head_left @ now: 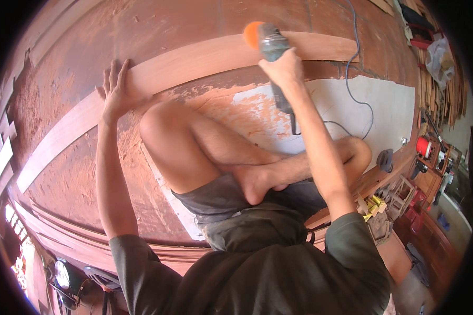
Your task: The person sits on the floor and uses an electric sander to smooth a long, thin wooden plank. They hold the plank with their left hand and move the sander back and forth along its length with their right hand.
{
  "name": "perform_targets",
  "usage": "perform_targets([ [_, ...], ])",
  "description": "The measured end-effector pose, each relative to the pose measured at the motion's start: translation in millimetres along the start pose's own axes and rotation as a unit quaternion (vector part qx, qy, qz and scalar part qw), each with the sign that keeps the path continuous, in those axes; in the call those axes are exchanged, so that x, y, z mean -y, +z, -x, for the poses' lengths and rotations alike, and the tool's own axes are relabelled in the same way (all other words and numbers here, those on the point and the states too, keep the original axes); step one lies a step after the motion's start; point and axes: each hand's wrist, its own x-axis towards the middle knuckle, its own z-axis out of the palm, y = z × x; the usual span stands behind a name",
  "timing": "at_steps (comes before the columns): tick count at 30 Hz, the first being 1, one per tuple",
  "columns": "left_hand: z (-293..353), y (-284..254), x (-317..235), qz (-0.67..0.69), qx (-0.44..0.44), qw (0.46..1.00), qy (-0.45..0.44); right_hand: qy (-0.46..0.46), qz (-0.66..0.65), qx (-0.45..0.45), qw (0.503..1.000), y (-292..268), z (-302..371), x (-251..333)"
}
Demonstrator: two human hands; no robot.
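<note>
A long reddish wooden plank [199, 63] lies in front of my crossed legs, bent into an arc by the lens. My left hand [115, 94] rests flat on it, fingers spread and nothing gripped. Farther right, my right hand [286, 68] is closed around the head end of an angle grinder [274, 44]. The tool's orange disc [253, 34] is over the plank, near its far edge; I cannot tell whether it touches the wood. The grinder's dark body runs back beneath my right wrist, partly hidden.
Sawdust [263, 107] covers part of a pale sheet [383, 100] by my legs. A blue-grey cord [348, 79] crosses the plank's right end. Stacked boards [84, 239] lie at the lower left. Wood strips [457, 100] and tools stand along the right side.
</note>
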Motion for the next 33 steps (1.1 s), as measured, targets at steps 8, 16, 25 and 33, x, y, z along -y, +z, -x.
perform_targets([
  [8,0,4,4,-0.009,0.001,1.0,-0.004,-0.109,-0.013,0.055,0.992,29,60,65],
  [16,6,-8,-8,-0.013,-0.002,1.0,-0.006,-0.002,-0.076,0.004,0.997,-22,-4,-57],
  [25,16,-36,42,0.03,0.024,0.995,0.093,0.061,-0.462,0.112,0.878,-67,1,-120],
  [33,-3,-57,14,-0.059,0.088,0.988,0.112,0.107,-0.687,0.188,0.694,-52,8,-158],
])
